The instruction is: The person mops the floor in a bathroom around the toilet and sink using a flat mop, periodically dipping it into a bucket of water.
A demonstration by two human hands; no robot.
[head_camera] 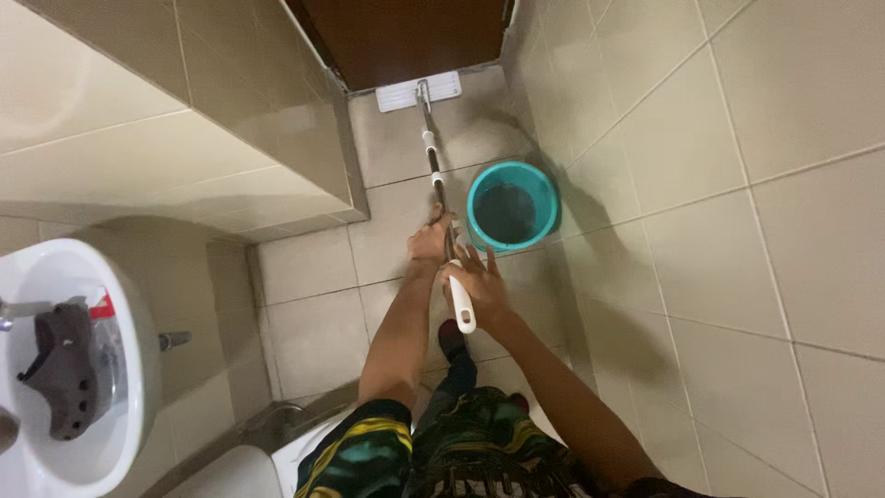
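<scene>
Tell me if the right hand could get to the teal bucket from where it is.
Probably yes: the right hand grips the mop handle right beside the teal bucket, with nothing between them, but it would have to let go.

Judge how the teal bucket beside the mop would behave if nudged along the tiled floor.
The teal bucket looks partly filled with dark water, so it is probably heavy for its size and would slosh. Standing upright on a wide round base, it seems unlikely to tip. On the glossy floor tiles it would probably slide rather than roll.
</scene>
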